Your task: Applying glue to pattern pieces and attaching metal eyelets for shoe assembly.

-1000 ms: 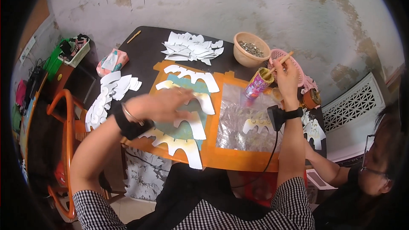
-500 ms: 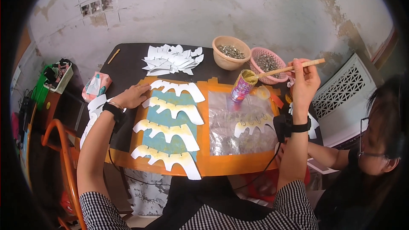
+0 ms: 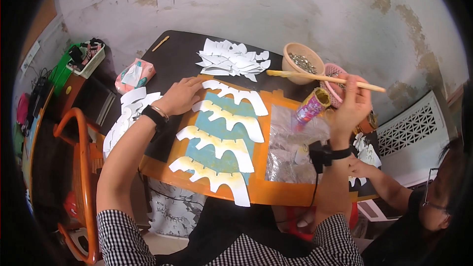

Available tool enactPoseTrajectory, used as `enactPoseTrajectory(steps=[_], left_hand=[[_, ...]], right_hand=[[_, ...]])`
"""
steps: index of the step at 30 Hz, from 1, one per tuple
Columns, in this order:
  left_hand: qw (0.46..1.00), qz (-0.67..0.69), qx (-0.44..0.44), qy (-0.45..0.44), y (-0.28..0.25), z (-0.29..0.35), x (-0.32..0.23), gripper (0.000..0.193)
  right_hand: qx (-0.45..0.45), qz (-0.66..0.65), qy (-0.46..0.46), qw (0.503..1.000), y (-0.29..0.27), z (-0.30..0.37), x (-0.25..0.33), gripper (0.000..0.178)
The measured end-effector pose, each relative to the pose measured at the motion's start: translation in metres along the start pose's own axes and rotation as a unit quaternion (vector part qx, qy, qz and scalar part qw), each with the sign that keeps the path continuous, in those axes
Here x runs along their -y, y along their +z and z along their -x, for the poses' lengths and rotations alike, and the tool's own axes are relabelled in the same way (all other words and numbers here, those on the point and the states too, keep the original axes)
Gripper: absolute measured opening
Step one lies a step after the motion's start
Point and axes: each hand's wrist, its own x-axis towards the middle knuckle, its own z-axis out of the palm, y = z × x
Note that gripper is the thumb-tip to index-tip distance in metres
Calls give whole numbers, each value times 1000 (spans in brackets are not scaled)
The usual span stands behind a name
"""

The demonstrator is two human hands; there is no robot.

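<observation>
My right hand (image 3: 352, 111) is closed around a wooden stick (image 3: 320, 77), held level above the table. Its left tip is coated with a yellowish paste. Below it, a purple printed can (image 3: 312, 108) with a paste-smeared rim leans on a clear plastic sheet (image 3: 286, 167). My left hand (image 3: 181, 97) lies with fingers stretched out, fingertips at the left end of the farthest white cutout (image 3: 239, 94). Several such arched, notched cutouts lie in a column on a blue-green panel (image 3: 221, 155). Yellow paste shows along the upper edges of the nearer ones.
A heap of white cutouts (image 3: 232, 60) lies at the back. A beige bowl (image 3: 301, 51) of small metal pieces and a pink basket (image 3: 333, 70) stand behind the can. At left are a tissue pack (image 3: 135, 76) and an orange chair (image 3: 84, 167). Another person's hand (image 3: 363, 168) is at right.
My right hand has lifted the stick out over the can and swung its tip left. My left hand has edged onto the farthest cutout. The view has shifted left.
</observation>
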Motion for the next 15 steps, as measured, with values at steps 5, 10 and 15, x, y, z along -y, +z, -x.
enactPoseTrajectory(steps=[5,10,15], left_hand=[[996,63,-44,-39,-5,-7,-1,45],[995,64,-64,45,8,-8,1,42],[995,61,-68,40,24,-6,8,37]], right_hand=[[56,-44,68,995,54,26,-41,15],[112,-71,97,986,91,42,-73,15],[142,-79,122,979,111,51,-94,14]])
